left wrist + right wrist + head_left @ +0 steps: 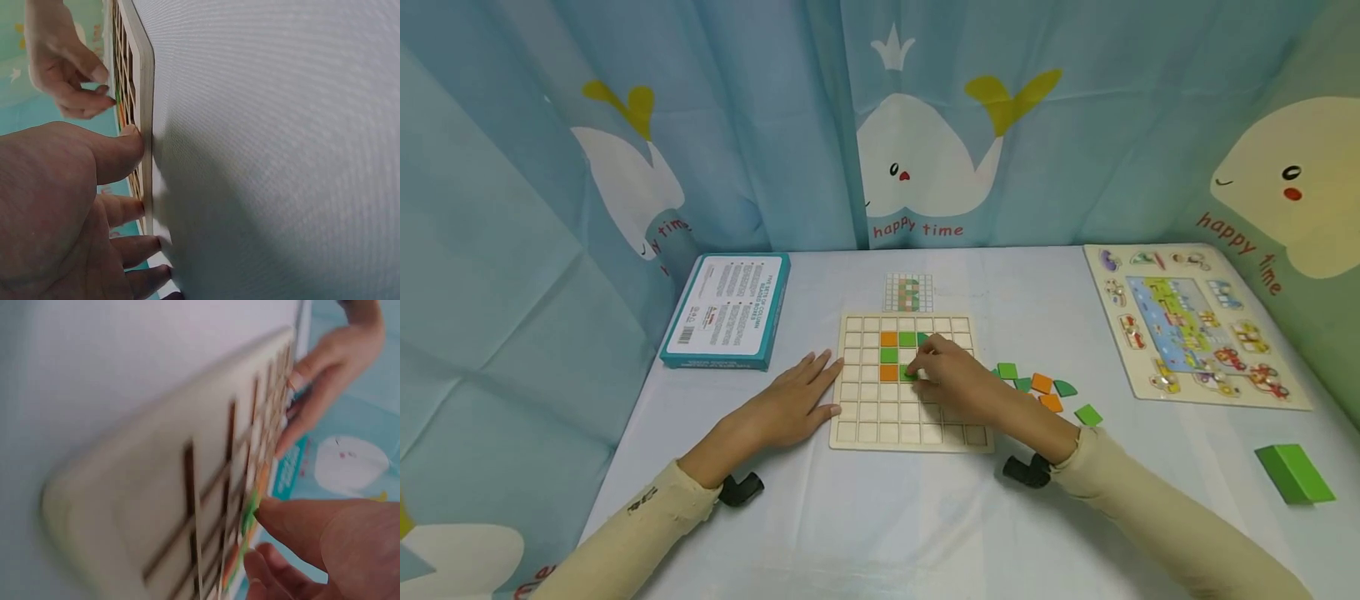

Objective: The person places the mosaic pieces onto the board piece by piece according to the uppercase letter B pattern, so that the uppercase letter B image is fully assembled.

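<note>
A wooden grid board (pixel 868 433) lies flat on the white table. Orange tiles (pixel 889 339) and green tiles (pixel 889 356) fill several of its squares, and a darker green piece (pixel 922 339) is partly covered by my right hand (pixel 958 379). That hand's thumb and fingers are at a green tile (pixel 907 372) in the third filled row, beside an orange tile (pixel 889 373). From the right wrist, the thumb tip meets the green tile (pixel 249 512). My left hand (pixel 793 402) rests at the board's left edge, fingers spread, thumb touching the rim.
Just behind the board is a small pattern card (pixel 908 293). Loose tiles (pixel 1051 403) are scattered to the right. A boxed set (pixel 726 308) stands back left, a picture puzzle board (pixel 1112 333) back right, and a green block (pixel 1294 473) front right.
</note>
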